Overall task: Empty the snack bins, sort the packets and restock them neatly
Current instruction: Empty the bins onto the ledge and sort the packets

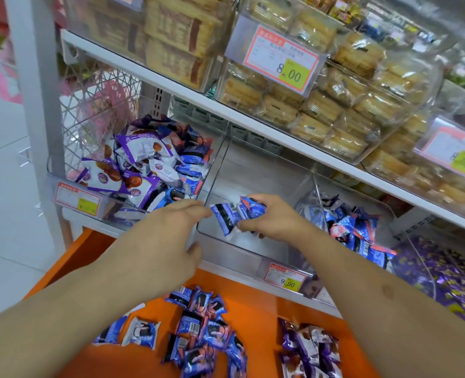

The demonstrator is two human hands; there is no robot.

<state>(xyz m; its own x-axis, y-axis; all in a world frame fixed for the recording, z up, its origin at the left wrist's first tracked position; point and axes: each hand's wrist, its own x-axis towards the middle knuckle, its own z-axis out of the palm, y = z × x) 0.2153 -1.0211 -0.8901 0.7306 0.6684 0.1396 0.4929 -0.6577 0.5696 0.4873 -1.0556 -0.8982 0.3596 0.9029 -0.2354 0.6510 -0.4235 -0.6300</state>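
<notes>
My right hand (273, 218) grips a small bunch of blue snack packets (235, 214) over the front of the middle clear bin (253, 170), which shows a bare floor. My left hand (171, 233) hovers at the divider between the left and middle bins, fingers loosely extended toward the packets, holding nothing. The left bin (62, 184) holds mixed purple-and-white and blue packets (144, 165). The right bin (386, 211) holds blue and pink packets (354, 230). On the orange ledge (253, 309) lie a pile of blue packets (204, 331) and a smaller pile of purple packets (310, 347).
A price tag reading 9.90 (285, 279) hangs on the middle bin's front. The shelf above (171, 80) carries clear bins of wrapped pastries (335, 105) with an 8.00 tag (280, 58). Purple wrapped sweets (441, 279) fill a bin at far right. A wire basket (97, 105) stands at the left.
</notes>
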